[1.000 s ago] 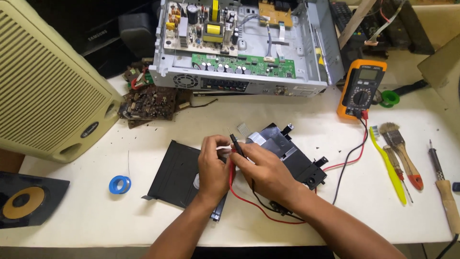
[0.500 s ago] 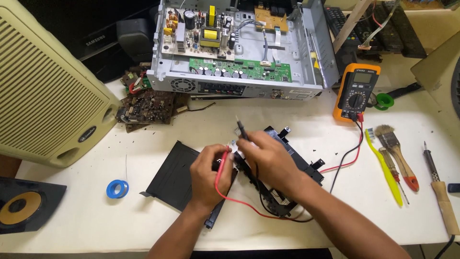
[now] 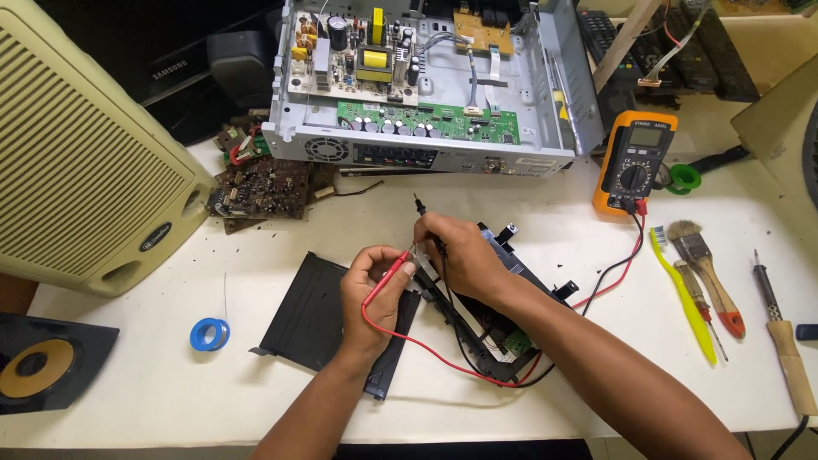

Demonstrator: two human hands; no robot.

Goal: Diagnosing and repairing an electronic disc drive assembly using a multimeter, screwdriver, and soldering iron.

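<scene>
A continuity or resistance check appears to be in hand. The red probe (image 3: pixel 394 271) is pinched in the left hand (image 3: pixel 371 290); the black probe (image 3: pixel 423 217) is pinched in the right hand (image 3: pixel 456 255). Both tips are brought together on a small part, too small to identify, above the black drive assembly (image 3: pixel 494 315). The orange multimeter (image 3: pixel 635 162) must be read next, judging by the leads.

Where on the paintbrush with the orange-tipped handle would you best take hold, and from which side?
Grip the paintbrush with the orange-tipped handle at mid-handle, from above. It lies flat on the white table, bristles pointing away, and the yellow toothbrush crowds its left side.
</scene>
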